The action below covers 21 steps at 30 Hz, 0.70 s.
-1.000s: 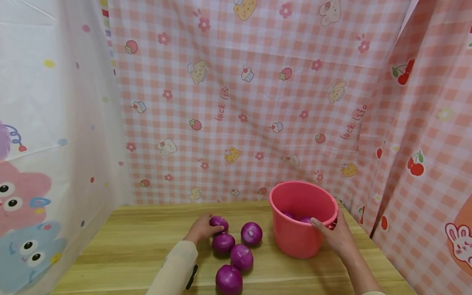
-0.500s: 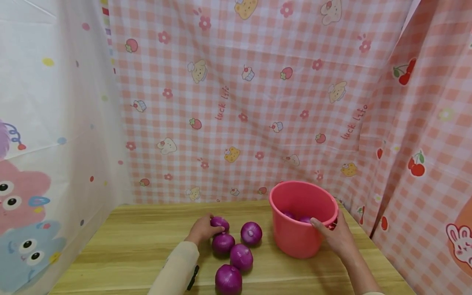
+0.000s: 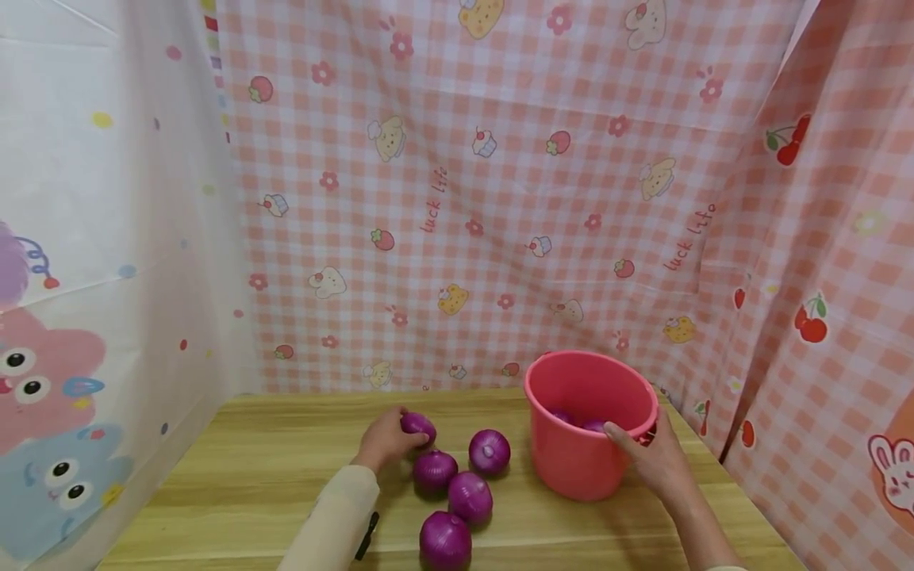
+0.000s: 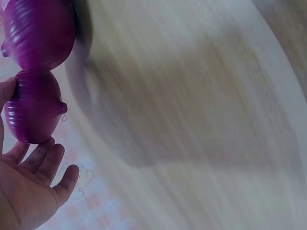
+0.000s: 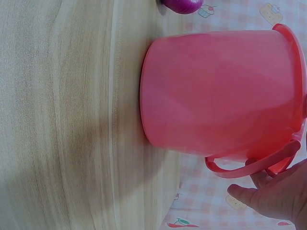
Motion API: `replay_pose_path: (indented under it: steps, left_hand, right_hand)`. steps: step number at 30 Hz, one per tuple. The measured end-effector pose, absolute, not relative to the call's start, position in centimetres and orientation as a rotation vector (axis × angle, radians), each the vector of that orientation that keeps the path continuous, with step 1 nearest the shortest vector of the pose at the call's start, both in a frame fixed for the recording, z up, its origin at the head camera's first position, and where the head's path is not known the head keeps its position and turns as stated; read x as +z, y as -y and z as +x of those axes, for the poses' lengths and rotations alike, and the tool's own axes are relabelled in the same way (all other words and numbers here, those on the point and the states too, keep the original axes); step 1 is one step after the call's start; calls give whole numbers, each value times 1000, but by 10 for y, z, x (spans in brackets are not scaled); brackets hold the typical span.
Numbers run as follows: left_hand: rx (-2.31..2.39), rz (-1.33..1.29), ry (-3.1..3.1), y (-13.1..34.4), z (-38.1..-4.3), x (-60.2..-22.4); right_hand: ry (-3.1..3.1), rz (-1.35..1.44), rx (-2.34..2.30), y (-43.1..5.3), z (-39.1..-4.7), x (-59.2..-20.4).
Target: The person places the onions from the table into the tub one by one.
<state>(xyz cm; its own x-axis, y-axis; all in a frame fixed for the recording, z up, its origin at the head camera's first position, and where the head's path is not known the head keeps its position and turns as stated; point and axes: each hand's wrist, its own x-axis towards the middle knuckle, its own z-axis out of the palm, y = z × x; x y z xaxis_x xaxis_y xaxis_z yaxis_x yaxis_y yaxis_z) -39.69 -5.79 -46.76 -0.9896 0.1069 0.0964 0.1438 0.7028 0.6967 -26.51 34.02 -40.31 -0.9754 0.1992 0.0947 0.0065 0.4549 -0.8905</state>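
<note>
My left hand [image 3: 386, 438] pinches a purple onion [image 3: 418, 429] between thumb and fingers, toward the back of the table. In the left wrist view that onion [image 4: 33, 108] sits between the thumb and the fingertips. Just in front of it lies a second onion [image 3: 435, 472]; others are one to the right [image 3: 489, 452] and two nearer onions [image 3: 470, 499]. My right hand [image 3: 653, 460] grips the rim of a pink bucket [image 3: 580, 464], thumb over the edge. A pair of onions [image 3: 593, 426] shows partly inside. The bucket stands upright on the table.
The wooden table [image 3: 271, 476] ends at a pink checked curtain [image 3: 500, 262] behind and to the right. A white curtain [image 3: 164, 238] hangs at left. The bucket's handle [image 5: 254, 166] hangs down beside my right hand.
My left hand has drawn the pinched onion slightly left and back, away from the onion in front of it. The right hand and the bucket have stayed in place.
</note>
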Motion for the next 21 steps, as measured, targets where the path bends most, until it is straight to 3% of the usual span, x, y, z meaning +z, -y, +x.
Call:
replay_pose_path:
  steps: [21]
  left_hand:
    - [-1134, -193, 2806, 70, -397, -446]
  right_hand:
    - [2511, -157, 1531, -339, -264, -402]
